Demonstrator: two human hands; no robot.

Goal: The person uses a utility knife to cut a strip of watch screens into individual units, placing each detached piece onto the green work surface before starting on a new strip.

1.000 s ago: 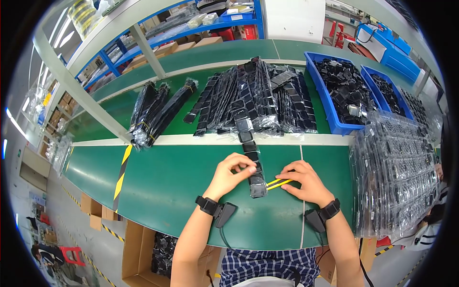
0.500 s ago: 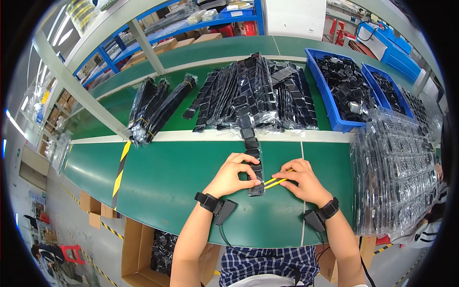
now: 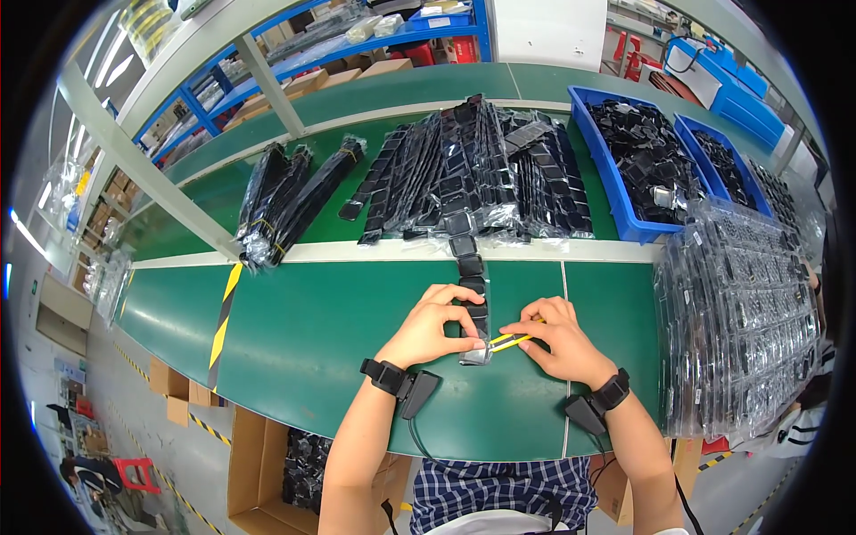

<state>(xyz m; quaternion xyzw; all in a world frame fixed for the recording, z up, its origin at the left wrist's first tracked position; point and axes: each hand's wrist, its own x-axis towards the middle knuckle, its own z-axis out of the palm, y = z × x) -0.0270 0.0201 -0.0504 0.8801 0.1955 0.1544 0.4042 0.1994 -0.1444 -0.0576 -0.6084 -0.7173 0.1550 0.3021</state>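
While the left hand (image 3: 434, 328) appears to pinch the lower end of a clear-sleeved strip of black square pieces (image 3: 471, 266) near the frame's centre, the right hand (image 3: 566, 346), right of it, has its grip closed around yellow tweezers (image 3: 515, 340), tips beside the left thumb. The strip runs up the green surface (image 3: 339, 357) toward heaped strips (image 3: 419, 183) at upper centre. Good control probably needs the end pressed flat, tips low and clear of skin.

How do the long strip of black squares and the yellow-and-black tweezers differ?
The long strip of black squares is broad and segmented; the yellow-and-black tweezers are narrow. The strip extends nearly straight forward; the tweezers slant, held in the right hand. Both are elongated.
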